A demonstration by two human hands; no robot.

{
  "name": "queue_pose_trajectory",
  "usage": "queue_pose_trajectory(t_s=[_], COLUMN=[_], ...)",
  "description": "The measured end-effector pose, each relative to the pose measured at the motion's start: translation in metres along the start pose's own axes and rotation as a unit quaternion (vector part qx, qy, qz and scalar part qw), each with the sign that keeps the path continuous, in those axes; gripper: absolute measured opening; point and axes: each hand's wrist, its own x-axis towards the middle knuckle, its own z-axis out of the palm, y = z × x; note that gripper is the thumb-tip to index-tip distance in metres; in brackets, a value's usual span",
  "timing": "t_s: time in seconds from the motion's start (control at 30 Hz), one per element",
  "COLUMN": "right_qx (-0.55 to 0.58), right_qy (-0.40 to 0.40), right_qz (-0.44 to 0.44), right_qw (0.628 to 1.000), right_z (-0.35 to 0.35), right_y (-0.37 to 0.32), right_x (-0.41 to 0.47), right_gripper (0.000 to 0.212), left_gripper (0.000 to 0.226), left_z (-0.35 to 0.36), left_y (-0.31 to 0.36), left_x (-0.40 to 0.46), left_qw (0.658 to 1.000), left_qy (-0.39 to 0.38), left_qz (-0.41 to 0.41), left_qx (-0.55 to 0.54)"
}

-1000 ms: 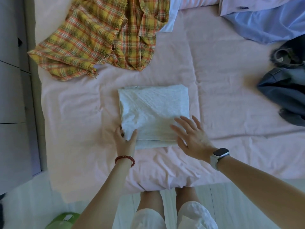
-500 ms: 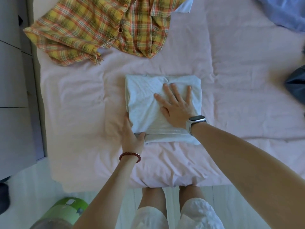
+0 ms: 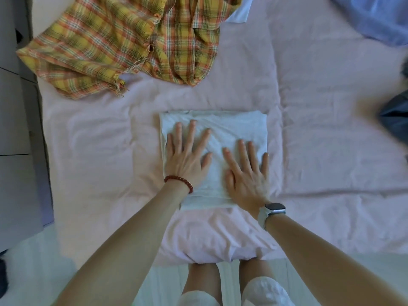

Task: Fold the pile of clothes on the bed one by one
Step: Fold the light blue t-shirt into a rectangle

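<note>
- Pressing flat on the folded white garment (image 3: pixel 225 127), the left hand (image 3: pixel 186 157) and the right hand (image 3: pixel 247 175) both lie palm down with straight, spread fingers, gripping nothing.
- The garment lies directly under both palms on the pink bed (image 3: pixel 331 151), near the bed's front edge and just ahead of the person's knees.
- The step in hand looks like the final smoothing of this fold. It is best done by sweeping outward from the middle toward the edges, keeping the pressure even so that the layers beneath do not slide.
- The bedding is soft and puffy, so a hard push would likely sink the stack and skew its corners; light strokes would suit better.
- The garment looks like thin, soft cotton, folded into a neat rectangle with a lower layer showing at the edge nearest the wrists.
- Beyond the left hand's fingertips, well apart, a yellow plaid shirt (image 3: pixel 132 40) lies crumpled, coarsely woven with frayed threads.
- Far off beyond the right hand lie a smooth blue cloth (image 3: pixel 375 18) and a dark garment (image 3: pixel 395 115), partly out of view.
- A red bead bracelet (image 3: pixel 178 183) circles the left wrist, and a watch (image 3: pixel 272 212) the right.
</note>
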Motion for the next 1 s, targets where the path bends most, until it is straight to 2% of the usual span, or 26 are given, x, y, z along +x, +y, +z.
queue_pose_trajectory(t_s=[0.2,0.27,0.33,0.43,0.47,0.53,0.63,0.73,0.8,0.87,0.93,1.0], right_qx=[-0.009,-0.010,-0.008,-0.017,-0.022,-0.034,-0.057,-0.042,-0.010,-0.002,0.053,0.144], right_qy=[-0.029,-0.019,0.006,0.047,0.043,0.012,-0.066,-0.092,-0.084,-0.053,-0.028,-0.028], right_qz=[0.001,0.010,0.024,-0.024,-0.044,-0.064,-0.046,0.062,0.135,0.117,0.107,0.160], right_qw=[1.000,1.000,1.000,0.998,0.998,0.997,0.995,0.993,0.987,0.992,0.992,0.976], right_z=[-0.005,-0.011,-0.023,-0.038,-0.040,-0.042,-0.040,-0.038,-0.045,-0.056,-0.062,-0.061], right_y=[0.012,0.016,0.017,0.012,0.009,0.003,0.008,0.031,0.047,0.055,0.051,0.036], right_x=[-0.002,-0.004,-0.001,0.022,0.034,0.057,0.078,0.087,0.089,0.079,0.059,0.033], right_gripper=[0.055,0.056,0.056,0.055,0.055,0.055,0.059,0.058,0.057,0.064,0.067,0.062], left_gripper=[0.063,0.063,0.062,0.064,0.063,0.061,0.066,0.068,0.069,0.066,0.063,0.062], left_z=[-0.006,-0.011,-0.014,-0.016,-0.015,-0.013,-0.012,-0.014,-0.023,-0.028,-0.028,-0.029], left_y=[-0.026,-0.034,-0.036,-0.033,-0.030,-0.024,-0.022,-0.039,-0.049,-0.057,-0.060,-0.054], left_x=[0.015,0.016,0.015,0.014,0.014,0.018,0.024,0.031,0.031,0.024,0.010,-0.010], left_qw=[0.989,0.988,0.989,0.997,0.997,0.998,0.999,0.994,0.988,0.979,0.959,0.930], left_qy=[-0.041,-0.044,-0.015,0.058,0.069,0.054,-0.003,-0.041,-0.034,0.018,0.078,0.085], left_qz=[-0.141,-0.144,-0.138,-0.043,-0.004,0.020,-0.041,-0.100,-0.145,-0.180,-0.202,-0.223], left_qx=[-0.033,-0.047,-0.059,-0.029,-0.017,-0.007,-0.022,-0.002,-0.032,-0.095,-0.184,-0.281])
